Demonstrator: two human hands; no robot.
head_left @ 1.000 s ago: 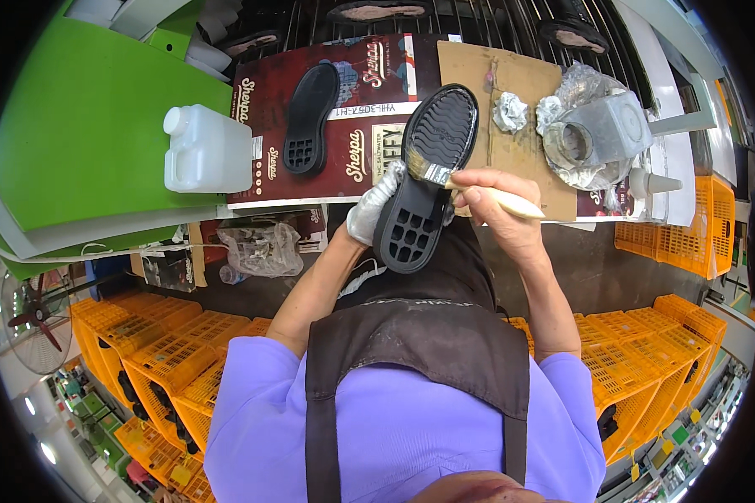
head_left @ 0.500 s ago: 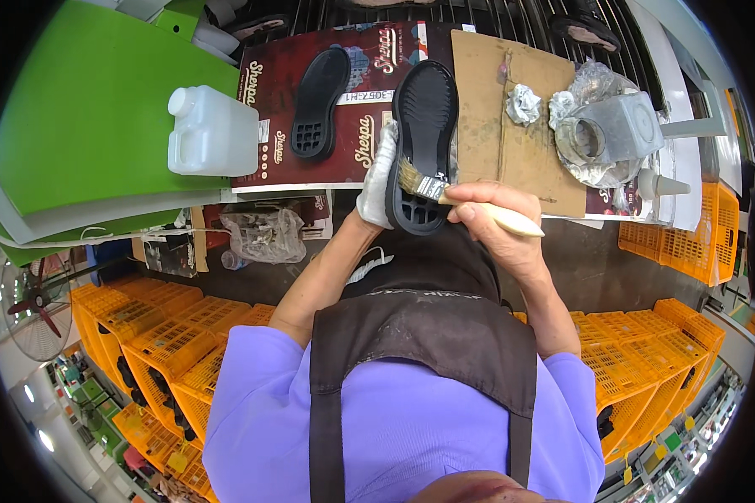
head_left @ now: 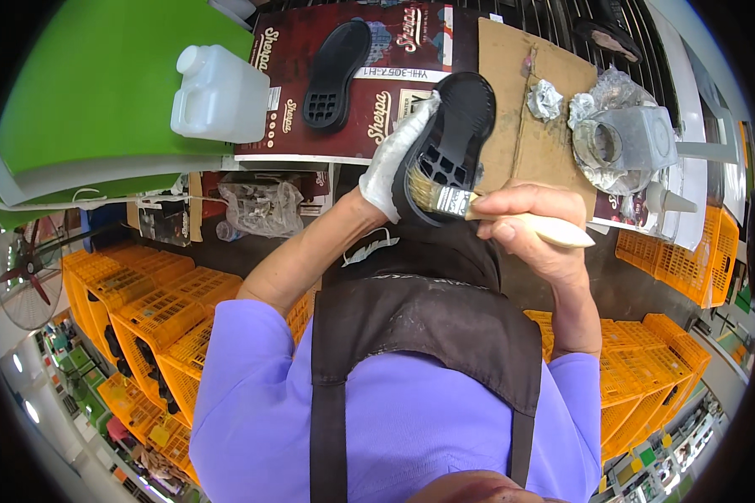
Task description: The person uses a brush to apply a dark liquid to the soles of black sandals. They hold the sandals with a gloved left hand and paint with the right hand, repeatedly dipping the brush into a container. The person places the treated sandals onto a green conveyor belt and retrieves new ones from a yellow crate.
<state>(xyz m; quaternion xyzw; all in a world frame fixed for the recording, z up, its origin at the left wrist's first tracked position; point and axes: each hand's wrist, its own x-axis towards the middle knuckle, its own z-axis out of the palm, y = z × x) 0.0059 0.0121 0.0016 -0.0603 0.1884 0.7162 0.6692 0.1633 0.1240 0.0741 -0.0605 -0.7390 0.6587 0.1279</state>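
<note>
My left hand (head_left: 387,172), in a white glove, grips a black shoe sole (head_left: 461,113) along its left side. The sole tilts up in front of my apron, its cavity toward me and its heel grid nearest. In my bare right hand (head_left: 538,220) is a paintbrush (head_left: 569,233) with a pale handle. Its bristles touch the sole's heel end, at the grid's left lower edge. A second black sole (head_left: 344,63) lies on the dark red printed cardboard (head_left: 289,75), beyond my left hand.
A white plastic jug (head_left: 226,96) stands at the left by a green surface (head_left: 109,75). On the right, brown cardboard (head_left: 503,63) bears a crumpled white wad (head_left: 544,100); beside it are a clear wide-mouthed container (head_left: 642,138) and a nozzle bottle (head_left: 664,201). Orange crates (head_left: 168,310) stack behind me.
The held sole has tilted and turned, its toe swinging right. My right hand and the brush have moved slightly right and nearer, the bristles now at the heel end's edge.
</note>
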